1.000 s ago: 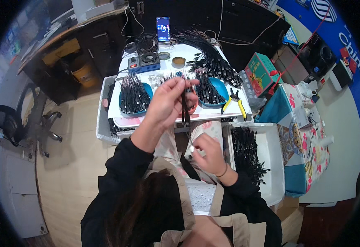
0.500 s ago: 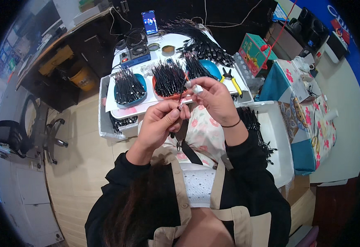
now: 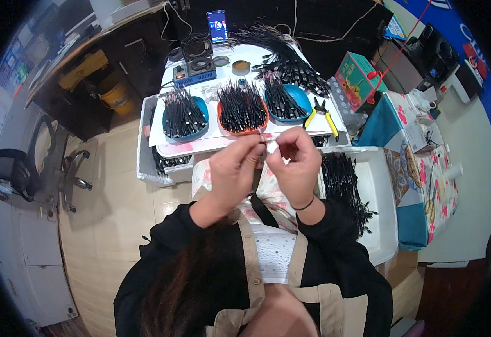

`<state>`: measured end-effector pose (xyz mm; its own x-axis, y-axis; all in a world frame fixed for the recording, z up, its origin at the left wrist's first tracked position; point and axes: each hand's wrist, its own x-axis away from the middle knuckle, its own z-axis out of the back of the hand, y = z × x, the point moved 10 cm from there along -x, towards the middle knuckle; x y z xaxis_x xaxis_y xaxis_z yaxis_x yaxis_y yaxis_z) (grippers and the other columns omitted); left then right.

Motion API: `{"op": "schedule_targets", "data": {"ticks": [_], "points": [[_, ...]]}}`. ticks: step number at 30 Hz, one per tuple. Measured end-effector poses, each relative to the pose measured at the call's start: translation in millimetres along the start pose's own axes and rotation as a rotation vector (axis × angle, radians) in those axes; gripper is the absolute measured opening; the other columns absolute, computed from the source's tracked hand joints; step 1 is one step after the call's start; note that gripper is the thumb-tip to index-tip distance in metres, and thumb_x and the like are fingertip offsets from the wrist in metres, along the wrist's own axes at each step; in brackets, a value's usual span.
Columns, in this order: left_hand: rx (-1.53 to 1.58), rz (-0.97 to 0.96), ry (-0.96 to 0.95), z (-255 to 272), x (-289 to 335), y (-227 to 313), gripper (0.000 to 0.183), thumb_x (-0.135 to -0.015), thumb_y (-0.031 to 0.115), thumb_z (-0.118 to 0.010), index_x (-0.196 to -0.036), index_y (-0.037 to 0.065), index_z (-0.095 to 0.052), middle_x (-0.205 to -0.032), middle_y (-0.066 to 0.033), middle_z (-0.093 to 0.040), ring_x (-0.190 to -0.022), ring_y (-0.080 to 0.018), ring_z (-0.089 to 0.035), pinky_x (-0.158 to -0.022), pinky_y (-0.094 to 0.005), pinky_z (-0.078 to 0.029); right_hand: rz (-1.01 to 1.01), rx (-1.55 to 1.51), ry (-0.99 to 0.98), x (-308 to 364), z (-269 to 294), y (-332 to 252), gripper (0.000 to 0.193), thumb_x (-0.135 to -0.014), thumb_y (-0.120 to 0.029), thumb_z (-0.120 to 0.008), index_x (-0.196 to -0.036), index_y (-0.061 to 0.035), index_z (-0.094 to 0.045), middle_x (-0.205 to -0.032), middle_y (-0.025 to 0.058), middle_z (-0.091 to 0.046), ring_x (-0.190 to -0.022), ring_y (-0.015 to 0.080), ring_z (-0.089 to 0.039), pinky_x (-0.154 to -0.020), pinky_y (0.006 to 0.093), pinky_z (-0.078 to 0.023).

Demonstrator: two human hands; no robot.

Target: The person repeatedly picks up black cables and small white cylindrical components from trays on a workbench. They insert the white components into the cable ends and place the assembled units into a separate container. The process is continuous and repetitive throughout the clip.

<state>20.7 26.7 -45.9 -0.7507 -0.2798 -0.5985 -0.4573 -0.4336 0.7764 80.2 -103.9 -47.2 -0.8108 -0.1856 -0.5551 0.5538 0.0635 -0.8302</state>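
Left hand (image 3: pixel 236 171) had grip pinched on thin cable (image 3: pixel 260 133), near front edge of counter (image 3: pixel 169 151). Right hand (image 3: pixel 298 170) met it, white piece (image 3: pixel 272 147) at thumb; whether right grip was closed, could not tell. Orange tray (image 3: pixel 240 133) of black cables (image 3: pixel 242 109) stood between two blue trays (image 3: pixel 294 98), yellow-handled pliers (image 3: pixel 320 109) farther right.
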Motion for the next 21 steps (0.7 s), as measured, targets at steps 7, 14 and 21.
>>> {"op": "schedule_targets", "data": {"ticks": [7, 14, 21], "points": [[0.619, 0.36, -0.205, -22.6, 10.0, -36.7, 0.015, -0.094, 0.007, -0.056, -0.098, -0.005, -0.063, -0.075, -0.0045, -0.062, -0.061, -0.0081, -0.054, -0.053, -0.0228, -0.043, -0.194, -0.336, -0.206, 5.5, -5.7, 12.4, 0.016, -0.084, 0.001, -0.063, -0.099, 0.0014, -0.057, -0.088, 0.0006, -0.061, -0.075, 0.0043, -0.055, -0.067, 0.0185, -0.044], [0.405, 0.185, -0.115, -21.5, 12.3, -20.8, 0.016, -0.095, 0.009, -0.055, -0.102, -0.003, -0.062, -0.071, -0.0011, -0.06, -0.057, -0.0014, -0.046, -0.049, -0.0167, -0.034, -0.065, -0.195, -0.108, 8.8, 1.6, 5.8, 0.015, -0.081, 0.004, -0.064, -0.092, -0.0018, -0.055, -0.088, -0.0002, -0.059, -0.073, 0.0025, -0.053, -0.062, 0.0178, -0.041], [0.866, 0.516, -0.174, -34.1, 21.4, -41.0, 0.016, -0.097, 0.012, -0.053, -0.095, -0.002, -0.061, -0.067, 0.0035, -0.052, -0.054, 0.0, -0.037, -0.046, -0.0155, -0.025, -0.302, -0.658, -0.207, 12.4, -10.0, 35.7, 0.015, -0.084, 0.001, -0.063, -0.097, -0.0008, -0.056, -0.091, 0.0013, -0.06, -0.08, 0.0057, -0.056, -0.074, 0.0201, -0.046]]}}
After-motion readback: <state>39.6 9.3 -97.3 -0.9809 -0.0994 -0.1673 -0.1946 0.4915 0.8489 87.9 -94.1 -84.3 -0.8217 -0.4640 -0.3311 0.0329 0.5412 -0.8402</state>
